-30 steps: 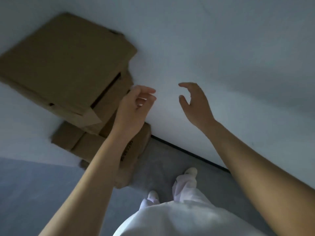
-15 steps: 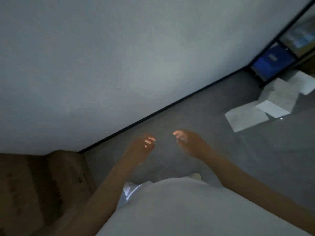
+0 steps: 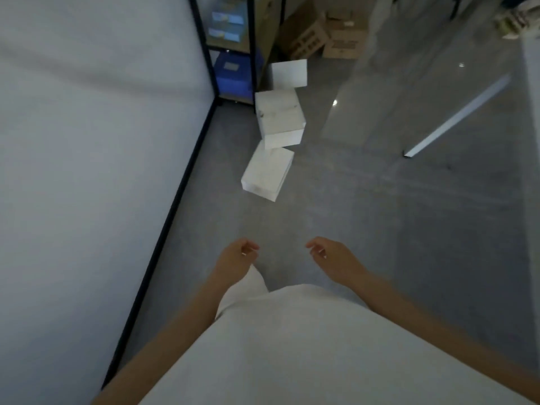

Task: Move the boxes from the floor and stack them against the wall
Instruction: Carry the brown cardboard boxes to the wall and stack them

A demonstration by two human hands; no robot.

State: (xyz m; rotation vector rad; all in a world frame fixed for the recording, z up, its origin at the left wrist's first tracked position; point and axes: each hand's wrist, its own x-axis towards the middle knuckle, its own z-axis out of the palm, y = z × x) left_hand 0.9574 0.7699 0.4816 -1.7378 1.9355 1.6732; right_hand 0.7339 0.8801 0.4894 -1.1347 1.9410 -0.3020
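Note:
Three white boxes lie in a line on the grey floor ahead of me: a flat one nearest [image 3: 267,170], a taller one [image 3: 280,118] behind it, and a third [image 3: 289,73] standing by the shelf. My left hand [image 3: 235,260] and my right hand [image 3: 333,257] hang in front of my waist with loosely curled fingers, holding nothing, well short of the boxes. The white wall [image 3: 96,159] with its black skirting runs along my left. The brown stack of boxes is out of view.
A black metal shelf [image 3: 230,48] with blue bins stands at the wall's far end. Brown cardboard boxes [image 3: 324,33] sit behind it. A white strip [image 3: 455,115] lies on the floor at right. Grey floor stretches between me and the white boxes.
My view has swung right, from the brown stack at the wall to the floor along the wall. Both hands have dropped from chest height to my waist, still holding nothing.

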